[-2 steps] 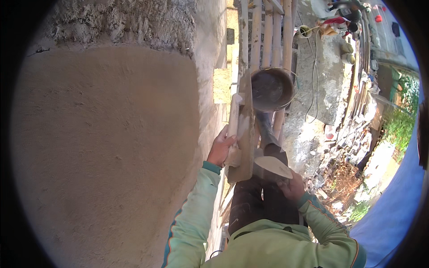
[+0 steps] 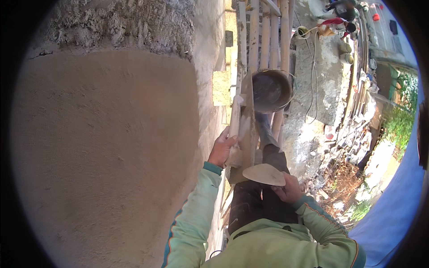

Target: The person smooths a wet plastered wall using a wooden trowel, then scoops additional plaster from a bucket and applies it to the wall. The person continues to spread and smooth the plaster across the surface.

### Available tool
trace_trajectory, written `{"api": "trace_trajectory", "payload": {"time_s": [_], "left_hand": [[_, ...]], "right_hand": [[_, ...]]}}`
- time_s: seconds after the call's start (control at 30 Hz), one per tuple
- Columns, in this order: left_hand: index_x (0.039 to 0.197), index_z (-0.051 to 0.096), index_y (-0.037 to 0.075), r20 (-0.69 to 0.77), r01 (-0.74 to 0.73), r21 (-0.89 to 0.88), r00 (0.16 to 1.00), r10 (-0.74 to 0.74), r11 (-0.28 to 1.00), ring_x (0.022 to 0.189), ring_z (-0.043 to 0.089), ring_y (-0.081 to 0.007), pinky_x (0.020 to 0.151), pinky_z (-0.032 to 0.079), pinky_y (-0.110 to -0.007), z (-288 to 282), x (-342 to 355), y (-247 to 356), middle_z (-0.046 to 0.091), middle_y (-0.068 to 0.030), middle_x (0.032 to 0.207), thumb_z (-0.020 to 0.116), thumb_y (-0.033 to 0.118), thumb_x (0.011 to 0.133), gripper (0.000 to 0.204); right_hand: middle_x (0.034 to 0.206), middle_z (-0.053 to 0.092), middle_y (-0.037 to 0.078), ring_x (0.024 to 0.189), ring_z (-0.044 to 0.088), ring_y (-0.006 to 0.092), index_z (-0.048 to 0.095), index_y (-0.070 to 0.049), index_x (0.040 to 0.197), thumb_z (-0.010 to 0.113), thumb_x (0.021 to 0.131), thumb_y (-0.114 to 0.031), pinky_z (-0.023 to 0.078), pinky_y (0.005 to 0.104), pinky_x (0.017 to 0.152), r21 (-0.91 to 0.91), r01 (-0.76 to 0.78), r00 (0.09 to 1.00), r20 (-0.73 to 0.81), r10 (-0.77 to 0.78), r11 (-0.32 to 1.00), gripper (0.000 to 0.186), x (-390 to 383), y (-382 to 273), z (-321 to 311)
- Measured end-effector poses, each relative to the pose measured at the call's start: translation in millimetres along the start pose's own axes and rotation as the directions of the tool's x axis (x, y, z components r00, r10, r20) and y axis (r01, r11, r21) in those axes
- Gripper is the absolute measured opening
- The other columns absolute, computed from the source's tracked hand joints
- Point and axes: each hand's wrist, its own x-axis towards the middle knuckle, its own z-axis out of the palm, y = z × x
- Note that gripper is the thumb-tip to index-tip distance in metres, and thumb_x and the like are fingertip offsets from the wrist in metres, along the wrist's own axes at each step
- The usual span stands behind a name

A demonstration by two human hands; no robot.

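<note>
Left hand (image 2: 221,148) is wrapped round the lower end of a long, mortar-smeared, tan-grey flat float (image 2: 246,129) pointing at 12 o'clock; probably stiff, tip-heavy, so I'd grip mid-handle. Right hand (image 2: 289,188) is closed on a pale-grey, leaf-shaped trowel (image 2: 264,174), blade toward 9 o'clock; looks light, rigid, dusty.

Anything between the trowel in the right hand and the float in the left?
Nothing visible. The right hand's trowel points left, its tip overlapping the lower end of the left hand's float in view; contact unclear.
</note>
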Motion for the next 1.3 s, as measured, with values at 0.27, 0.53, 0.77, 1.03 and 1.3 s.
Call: {"api": "trace_trajectory", "payload": {"time_s": [0.27, 0.53, 0.77, 1.03, 1.3], "left_hand": [[0.160, 0.026, -0.005, 0.067, -0.044, 0.203, 0.997, 0.031, 0.978, 0.114, 0.062, -0.0183, 0.099, 0.049, -0.031, 3.7, -3.8, 0.2, 0.063, -0.0133, 0.133, 0.061, 0.011, 0.099, 0.072], [0.159, 0.027, -0.007, -0.064, -0.073, 0.424, 0.992, 0.110, 0.903, 0.125, 0.060, -0.0265, 0.105, 0.046, -0.035, -4.0, 5.6, 4.0, 0.059, -0.0212, 0.143, 0.067, 0.018, 0.094, 0.080], [0.158, 0.025, -0.010, -0.056, -0.084, 0.702, 0.983, 0.173, 0.707, 0.130, 0.057, -0.0286, 0.108, 0.043, -0.033, 2.8, 2.1, 18.9, 0.053, -0.0272, 0.147, 0.068, 0.025, 0.094, 0.085], [0.159, 0.028, -0.007, 0.070, -0.270, 0.697, 0.947, 0.313, 0.664, 0.120, 0.062, -0.0248, 0.103, 0.048, -0.033, -9.3, -15.1, 14.0, 0.062, -0.0219, 0.138, 0.067, 0.022, 0.097, 0.079], [0.163, 0.013, -0.003, 0.001, 0.026, -0.155, 1.000, -0.026, 0.988, 0.099, 0.067, -0.0202, 0.084, 0.057, -0.033, -32.1, -12.2, 9.4, 0.065, -0.0152, 0.122, 0.063, 0.015, 0.102, 0.081]], "right_hand": [[0.091, 0.063, 0.022, 0.086, 0.063, 0.0467, 0.060, -0.003, 0.102, 0.074, 0.091, -0.028, 0.050, 0.0516, 0.072, 0.040, -0.370, 0.887, -0.280, 0.366, 0.928, 0.030, 66.7, 104.4, 26.6], [0.077, 0.064, 0.024, 0.079, 0.064, 0.0470, 0.060, -0.003, 0.099, 0.067, 0.095, -0.042, 0.048, 0.0541, 0.070, -0.111, -0.492, 0.850, -0.276, 0.449, 0.863, 0.040, 98.2, 116.3, -19.7], [0.081, 0.062, 0.012, 0.074, 0.065, 0.0383, 0.062, -0.008, 0.094, 0.077, 0.082, -0.033, 0.051, 0.0487, 0.069, -0.429, 0.103, 0.994, 0.073, -0.079, 0.898, 0.032, 33.5, 45.7, -47.4], [0.091, 0.068, 0.018, 0.087, 0.068, 0.0410, 0.063, -0.006, 0.098, 0.071, 0.090, -0.042, 0.052, 0.0531, 0.076, -0.316, -0.340, 0.937, -0.194, 0.290, 0.886, 0.038, 89.6, 103.9, -49.0], [0.086, 0.068, 0.027, 0.085, 0.068, 0.0447, 0.062, 0.001, 0.101, 0.063, 0.098, -0.046, 0.050, 0.0510, 0.076, 0.077, -0.396, 0.888, -0.222, 0.403, 0.915, 0.047, 71.1, 77.1, -29.3]]}}
